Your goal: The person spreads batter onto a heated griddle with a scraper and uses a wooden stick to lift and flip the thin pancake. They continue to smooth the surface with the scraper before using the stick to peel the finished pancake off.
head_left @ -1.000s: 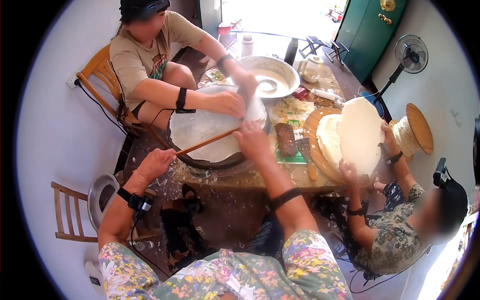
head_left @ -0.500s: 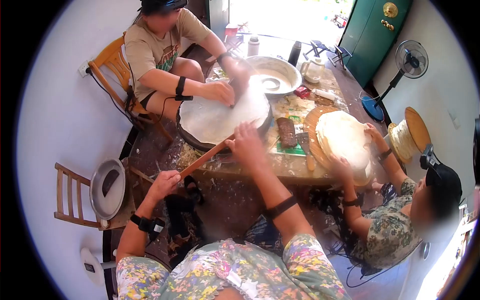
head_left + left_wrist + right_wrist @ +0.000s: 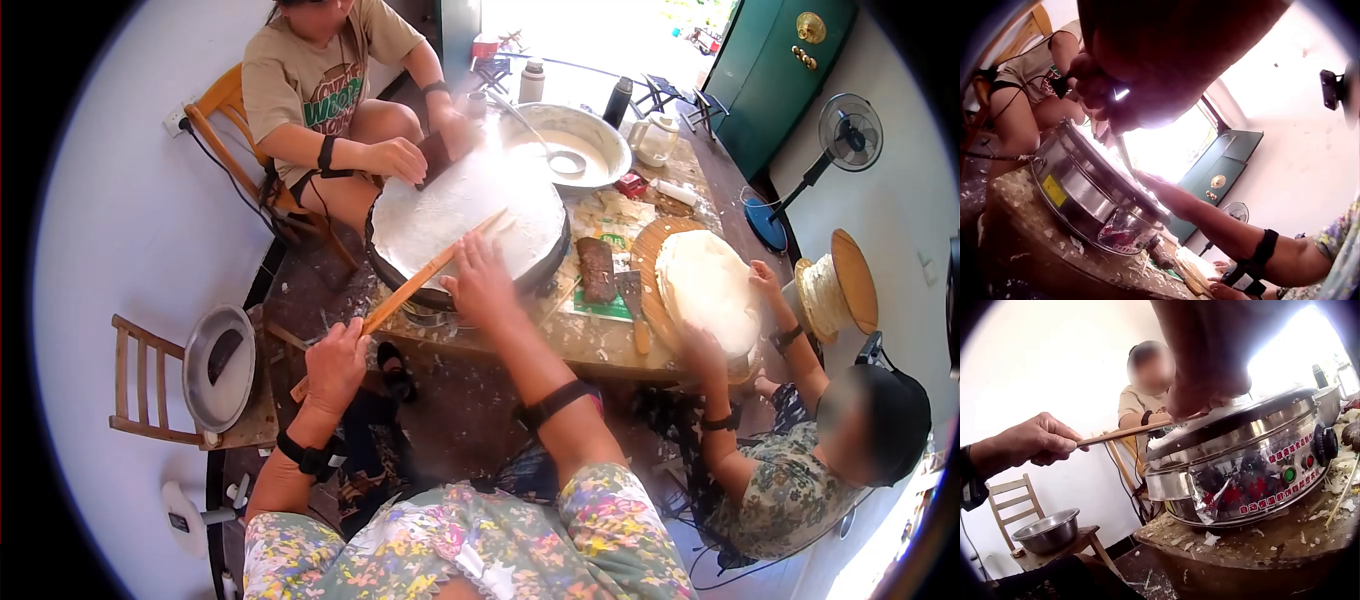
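Stick (image 3: 420, 283), held tight by my left hand (image 3: 335, 368), lies across the thin pancake (image 3: 450, 205) on the round pan (image 3: 548, 262), my right hand (image 3: 482, 285) rests on it, gripping or not I cannot tell, and a hard push could rip the pancake.

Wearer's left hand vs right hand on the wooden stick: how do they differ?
Grip: the left hand curls its fingers round the wooden stick; the right hand lies on top of it, fingers stretched forward.
Place: the left hand holds the stick's near end, off the table; the right hand sits further along, at the near rim of the griddle, reaching over the white sheet.
Shared: both touch the same stick.
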The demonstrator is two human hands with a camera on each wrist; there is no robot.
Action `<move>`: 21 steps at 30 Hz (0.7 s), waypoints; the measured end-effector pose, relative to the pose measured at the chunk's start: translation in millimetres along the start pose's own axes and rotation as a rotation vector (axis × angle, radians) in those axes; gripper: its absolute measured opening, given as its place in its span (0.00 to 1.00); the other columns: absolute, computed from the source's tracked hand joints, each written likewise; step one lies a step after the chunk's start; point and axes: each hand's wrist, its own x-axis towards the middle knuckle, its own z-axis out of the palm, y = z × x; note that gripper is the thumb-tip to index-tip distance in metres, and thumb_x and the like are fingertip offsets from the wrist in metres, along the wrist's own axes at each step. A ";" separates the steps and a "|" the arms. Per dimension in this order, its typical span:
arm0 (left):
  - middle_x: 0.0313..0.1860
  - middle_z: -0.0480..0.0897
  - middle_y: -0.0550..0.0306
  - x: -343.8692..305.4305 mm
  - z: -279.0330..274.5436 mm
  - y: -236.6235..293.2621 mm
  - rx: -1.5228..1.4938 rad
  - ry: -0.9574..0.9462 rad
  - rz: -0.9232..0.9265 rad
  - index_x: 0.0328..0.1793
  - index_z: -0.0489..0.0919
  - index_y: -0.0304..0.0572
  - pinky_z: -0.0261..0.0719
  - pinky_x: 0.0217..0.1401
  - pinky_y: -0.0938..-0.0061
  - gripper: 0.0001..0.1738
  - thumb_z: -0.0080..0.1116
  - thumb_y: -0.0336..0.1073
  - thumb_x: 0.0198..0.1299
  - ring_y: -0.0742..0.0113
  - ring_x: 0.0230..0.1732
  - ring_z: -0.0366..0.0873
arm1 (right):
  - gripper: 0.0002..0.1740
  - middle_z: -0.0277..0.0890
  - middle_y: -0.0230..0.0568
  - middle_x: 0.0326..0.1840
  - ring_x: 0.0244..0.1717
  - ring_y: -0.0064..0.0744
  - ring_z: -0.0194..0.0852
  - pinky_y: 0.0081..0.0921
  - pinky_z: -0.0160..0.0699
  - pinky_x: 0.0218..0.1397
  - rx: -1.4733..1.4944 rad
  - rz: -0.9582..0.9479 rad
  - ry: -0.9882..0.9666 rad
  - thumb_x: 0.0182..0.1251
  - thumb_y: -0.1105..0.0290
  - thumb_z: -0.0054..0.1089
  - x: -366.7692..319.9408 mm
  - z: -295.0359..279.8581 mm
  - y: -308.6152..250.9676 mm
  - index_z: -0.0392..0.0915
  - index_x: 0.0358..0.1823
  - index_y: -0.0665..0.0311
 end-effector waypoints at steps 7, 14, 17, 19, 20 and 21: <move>0.30 0.80 0.45 -23.3 2.4 -7.2 -0.323 -0.177 -0.097 0.42 0.76 0.38 0.78 0.36 0.57 0.12 0.61 0.37 0.57 0.45 0.32 0.80 | 0.35 0.57 0.52 0.76 0.81 0.45 0.45 0.46 0.36 0.82 0.104 -0.107 0.124 0.72 0.48 0.47 12.2 6.1 -16.8 0.64 0.69 0.70; 0.27 0.73 0.63 -67.4 -38.6 20.4 -0.926 -0.666 -0.347 0.60 0.65 0.40 0.67 0.22 0.82 0.17 0.49 0.26 0.66 0.79 0.20 0.68 | 0.29 0.65 0.51 0.71 0.77 0.46 0.53 0.45 0.40 0.82 0.314 -0.278 0.368 0.69 0.54 0.52 -45.5 -12.4 -33.7 0.70 0.64 0.67; 0.28 0.73 0.62 -60.4 -30.9 16.6 -0.842 -0.658 -0.220 0.61 0.65 0.40 0.68 0.22 0.80 0.17 0.48 0.27 0.67 0.77 0.20 0.67 | 0.32 0.59 0.51 0.75 0.80 0.46 0.46 0.45 0.34 0.83 0.286 -0.223 0.335 0.72 0.51 0.48 -50.6 -3.1 -24.3 0.67 0.68 0.67; 0.28 0.73 0.62 -54.0 -25.9 12.6 -0.771 -0.631 -0.086 0.62 0.65 0.41 0.69 0.23 0.80 0.17 0.47 0.27 0.68 0.77 0.20 0.68 | 0.36 0.53 0.50 0.79 0.83 0.46 0.38 0.44 0.30 0.83 0.269 -0.165 0.254 0.74 0.46 0.42 -50.6 -2.4 -19.3 0.63 0.72 0.67; 0.28 0.73 0.61 -50.2 -23.5 10.8 -0.735 -0.618 -0.022 0.62 0.65 0.41 0.69 0.23 0.79 0.17 0.47 0.27 0.68 0.76 0.20 0.68 | 0.36 0.53 0.50 0.79 0.83 0.46 0.38 0.44 0.30 0.83 0.255 -0.140 0.252 0.74 0.46 0.42 -49.7 -3.2 -16.9 0.62 0.72 0.67; 0.28 0.73 0.61 -46.8 -20.7 8.7 -0.702 -0.596 0.049 0.63 0.64 0.41 0.70 0.24 0.79 0.18 0.46 0.27 0.68 0.76 0.20 0.68 | 0.37 0.53 0.50 0.79 0.83 0.46 0.37 0.43 0.29 0.83 0.241 -0.117 0.250 0.74 0.45 0.41 -48.7 -3.8 -14.8 0.62 0.73 0.67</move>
